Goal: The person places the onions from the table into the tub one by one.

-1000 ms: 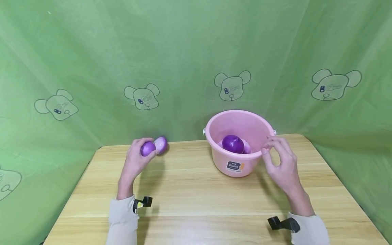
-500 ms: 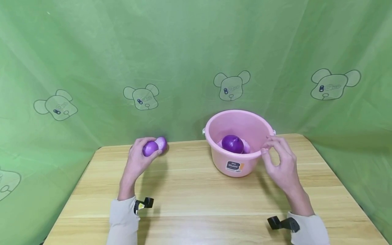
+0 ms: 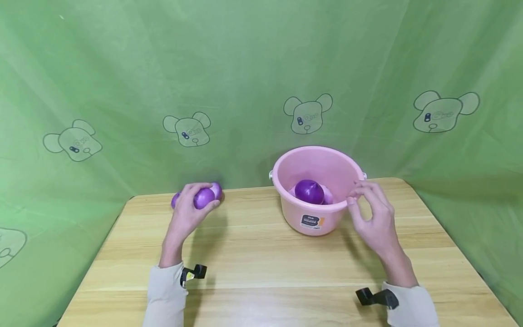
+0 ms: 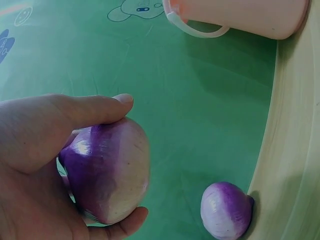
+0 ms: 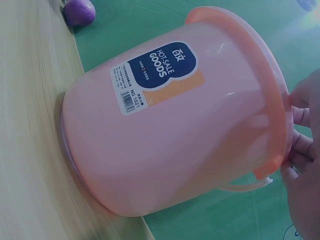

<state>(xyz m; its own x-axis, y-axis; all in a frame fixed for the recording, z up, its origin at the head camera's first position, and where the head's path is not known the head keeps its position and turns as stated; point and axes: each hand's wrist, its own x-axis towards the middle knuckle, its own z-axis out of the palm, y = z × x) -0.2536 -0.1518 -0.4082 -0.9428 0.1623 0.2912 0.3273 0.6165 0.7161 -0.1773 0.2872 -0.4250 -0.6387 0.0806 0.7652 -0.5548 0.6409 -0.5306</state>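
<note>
My left hand grips a shiny purple-and-white onion, raised above the table. In the left wrist view, the thumb lies over the top of this onion and a fingertip shows below it. Behind it, at the table's back edge, sits another onion. A further purple onion is partly hidden by the left hand. My right hand pinches the right rim of a pink bucket. Inside the bucket a dark purple onion rests on paler ones, mostly covered.
The wooden table reaches back to a green curtain printed with bear heads. A white handle hangs at the bucket's side. The bucket stands upright at the back, right of the middle.
My left hand has moved slightly right with the onion, now overlapping the one behind. A purple onion has come into view left of that hand. The right hand stays on the bucket rim.
</note>
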